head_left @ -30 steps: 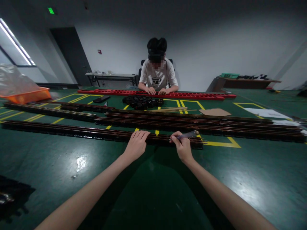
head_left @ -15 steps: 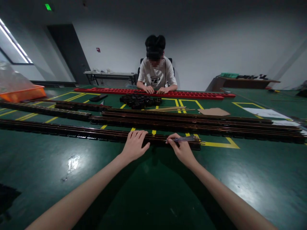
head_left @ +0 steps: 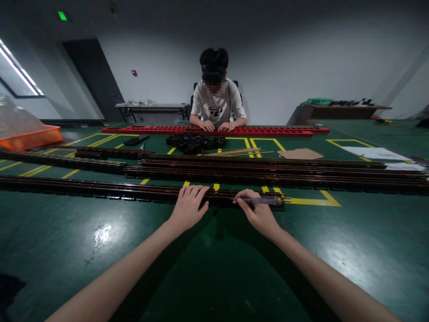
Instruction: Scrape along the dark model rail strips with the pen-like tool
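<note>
A long dark strip [head_left: 134, 191] with copper-coloured lines along it lies across the green table in front of me. My left hand [head_left: 189, 206] rests on this strip, its fingers stretched out over the top and the thumb apart. Near the strip's right end, my right hand [head_left: 257, 213] pinches a screwdriver [head_left: 263, 201] with a clear handle. The screwdriver lies nearly level, its tip pointing left at the strip. Whether the tip touches the strip is too small to tell.
More dark strips [head_left: 268, 172] lie just beyond. Behind them are a heap of black parts [head_left: 194, 142], thin sticks [head_left: 234, 153], brown cardboard [head_left: 300, 154] and an orange tray [head_left: 31, 137]. Across the table, a person [head_left: 217, 100] has both hands on a red frame [head_left: 278, 131].
The screwdriver's handle end has dipped, so it lies more level, and my right hand has shifted slightly right. My left hand stays on the strip. The camera view has shifted a little.
</note>
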`<move>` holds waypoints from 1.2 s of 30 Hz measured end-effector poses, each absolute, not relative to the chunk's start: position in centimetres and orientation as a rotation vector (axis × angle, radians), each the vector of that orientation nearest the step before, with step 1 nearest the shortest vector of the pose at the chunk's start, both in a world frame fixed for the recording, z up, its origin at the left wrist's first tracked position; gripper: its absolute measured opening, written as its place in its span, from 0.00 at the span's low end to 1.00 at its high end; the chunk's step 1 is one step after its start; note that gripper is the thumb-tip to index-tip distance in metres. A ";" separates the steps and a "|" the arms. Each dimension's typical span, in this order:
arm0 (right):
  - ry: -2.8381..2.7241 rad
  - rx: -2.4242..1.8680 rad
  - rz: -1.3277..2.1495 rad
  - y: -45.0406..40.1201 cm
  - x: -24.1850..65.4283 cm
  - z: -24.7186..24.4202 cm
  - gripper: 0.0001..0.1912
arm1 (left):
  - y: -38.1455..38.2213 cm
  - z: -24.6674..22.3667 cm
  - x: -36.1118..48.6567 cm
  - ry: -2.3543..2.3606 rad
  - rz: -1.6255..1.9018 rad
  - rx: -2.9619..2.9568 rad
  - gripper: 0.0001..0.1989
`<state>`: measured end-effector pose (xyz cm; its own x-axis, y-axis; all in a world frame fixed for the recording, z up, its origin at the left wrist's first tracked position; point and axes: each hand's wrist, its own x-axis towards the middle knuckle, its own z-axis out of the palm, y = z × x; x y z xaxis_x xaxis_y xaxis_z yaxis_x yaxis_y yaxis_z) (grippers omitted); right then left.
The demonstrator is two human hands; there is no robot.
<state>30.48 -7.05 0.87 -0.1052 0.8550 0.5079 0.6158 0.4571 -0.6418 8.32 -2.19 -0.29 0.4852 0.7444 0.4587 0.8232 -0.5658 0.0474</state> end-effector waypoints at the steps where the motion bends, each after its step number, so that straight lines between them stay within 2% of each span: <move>1: -1.816 -1.249 0.339 -7.1 30.5 0.9 0.09 | -2.2 -0.3 8.3 -1.360 -0.655 -2.548 0.18; 36: -1.775 -1.270 0.348 -7.2 30.5 1.1 0.09 | -2.2 -0.3 8.3 -1.341 -0.643 -2.547 0.20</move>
<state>30.48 -7.17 1.10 -0.0694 0.8635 0.4996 0.6105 0.4328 -0.6633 8.30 -2.21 -0.32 0.4964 0.7364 0.4596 0.8195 -0.5722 0.0316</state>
